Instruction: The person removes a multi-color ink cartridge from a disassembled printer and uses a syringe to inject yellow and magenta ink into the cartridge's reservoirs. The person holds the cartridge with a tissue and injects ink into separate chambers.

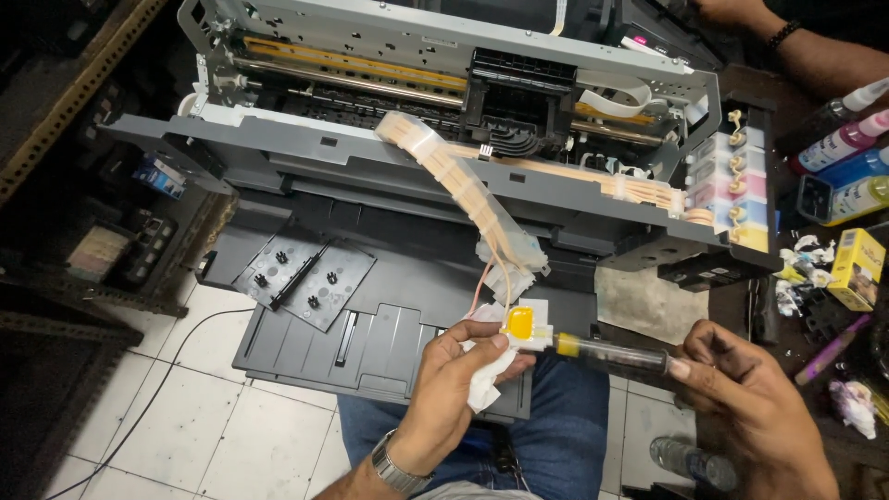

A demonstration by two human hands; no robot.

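Grip: left hand (454, 375) pinched closed around a small white plastic ink damper with a yellow-filled chamber (520, 324), a wad of white tissue (483, 375) tucked under it in the same fingers; right hand (741, 393) closed around the rear end of a clear plastic syringe (616, 355), whose tip is pushed into the damper's side. Syringe shows yellow ink at the front of the barrel, rest of the barrel looks dark or empty, can't tell how far the plunger is out. Both sit over the lap, just in front of the grey inkjet printer with its top cover off (444, 120). On the printer: black print carriage (514, 97) parked mid-rail, flat bundle of translucent ink tubes (463, 181) looping down from the chassis to a white plastic connector block (514, 255), two thin tubes running on to the damper. Side-mounted ink tank block with coloured chambers (736, 181) sits on the printer's right, caps appear off. Dark grey paper output tray (370, 343) folded out below. Progress, judging from this: strip-down done, damper pulled from the carriage, yellow line apparently being drawn through; the damper is not back in place, cover still off. Row of ink refill bottles (847, 162) and a yellow box (857, 268) on the bench at right. Another person's forearm (815, 51) at top right, not involved.
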